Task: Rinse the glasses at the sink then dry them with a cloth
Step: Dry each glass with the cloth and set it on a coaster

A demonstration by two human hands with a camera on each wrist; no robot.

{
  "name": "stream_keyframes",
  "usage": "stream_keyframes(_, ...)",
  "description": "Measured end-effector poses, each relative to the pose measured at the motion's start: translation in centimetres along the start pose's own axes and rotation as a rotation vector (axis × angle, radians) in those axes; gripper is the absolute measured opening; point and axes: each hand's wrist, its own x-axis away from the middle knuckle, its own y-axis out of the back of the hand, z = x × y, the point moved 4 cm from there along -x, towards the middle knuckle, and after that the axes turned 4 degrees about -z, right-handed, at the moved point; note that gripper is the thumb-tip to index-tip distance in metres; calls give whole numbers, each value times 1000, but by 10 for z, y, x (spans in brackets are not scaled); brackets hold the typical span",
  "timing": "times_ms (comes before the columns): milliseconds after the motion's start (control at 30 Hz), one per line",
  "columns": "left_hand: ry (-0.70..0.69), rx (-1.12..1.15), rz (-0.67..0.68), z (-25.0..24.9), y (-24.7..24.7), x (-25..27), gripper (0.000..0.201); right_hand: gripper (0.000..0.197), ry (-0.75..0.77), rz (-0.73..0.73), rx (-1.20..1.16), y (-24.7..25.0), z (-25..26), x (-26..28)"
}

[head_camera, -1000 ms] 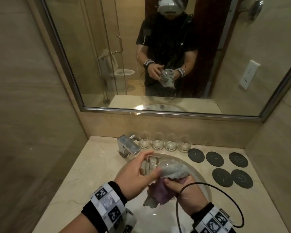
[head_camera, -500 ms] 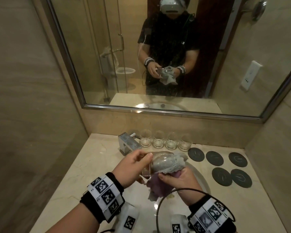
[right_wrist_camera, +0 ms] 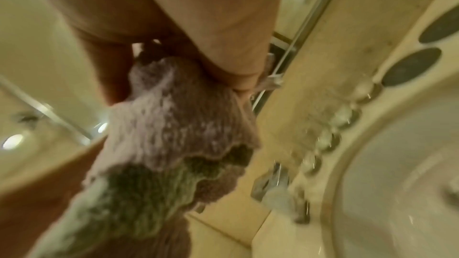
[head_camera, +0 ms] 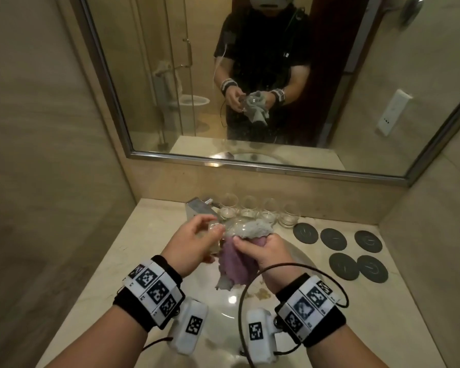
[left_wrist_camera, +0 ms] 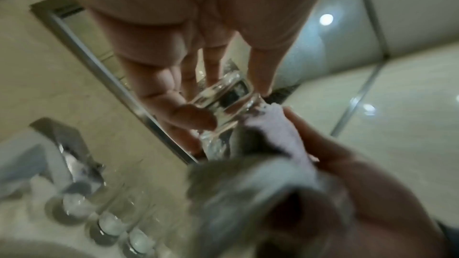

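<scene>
My left hand [head_camera: 197, 239] holds a clear glass [head_camera: 225, 229] by its thick base, lying sideways over the sink [head_camera: 298, 258]. In the left wrist view thumb and fingers pinch the glass [left_wrist_camera: 223, 97] base. My right hand [head_camera: 260, 251] grips a grey and purple cloth [head_camera: 239, 256] bunched over the open end of the glass, with the cloth's tail hanging down. The right wrist view shows the cloth [right_wrist_camera: 168, 134] held in my curled fingers. Several more glasses [head_camera: 259, 212] stand in a row against the back wall.
A chrome tap [head_camera: 199, 208] stands at the sink's back left, beside the row of glasses. Several dark round coasters [head_camera: 353, 251] lie on the marble counter [head_camera: 133, 248] to the right. A mirror [head_camera: 250, 75] hangs above, and walls close in on both sides.
Both hands have lifted the glass and cloth slightly up and away from me over the sink. The cloth has shifted around the glass's mouth; both grips persist.
</scene>
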Motion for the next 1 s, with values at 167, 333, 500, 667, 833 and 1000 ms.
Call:
stream_keyframes(167, -184, -73, 0, -3, 14, 8, 35, 32, -116, 18, -152, -13, -2, 2)
stream_keyframes(333, 119, 157, 13, 6, 25, 8, 36, 23, -58, -41, -41, -22, -11, 9)
stream_keyframes(500, -190, -19, 102, 0, 28, 18, 36, 18, -78, -2, -213, -23, -11, 16)
stream_keyframes(667, 43, 99, 110, 3, 9, 15, 53, 25, 45, -66, -40, -5, -10, 24)
stream_keyframes(833, -162, -80, 186, -14, -17, 17, 44, 22, 19, -14, -191, 17, 3, 29)
stream_keyframes(1000, -90, -108, 147, -27, -40, 17, 49, 14, 54, 16, -205, 40, 10, 29)
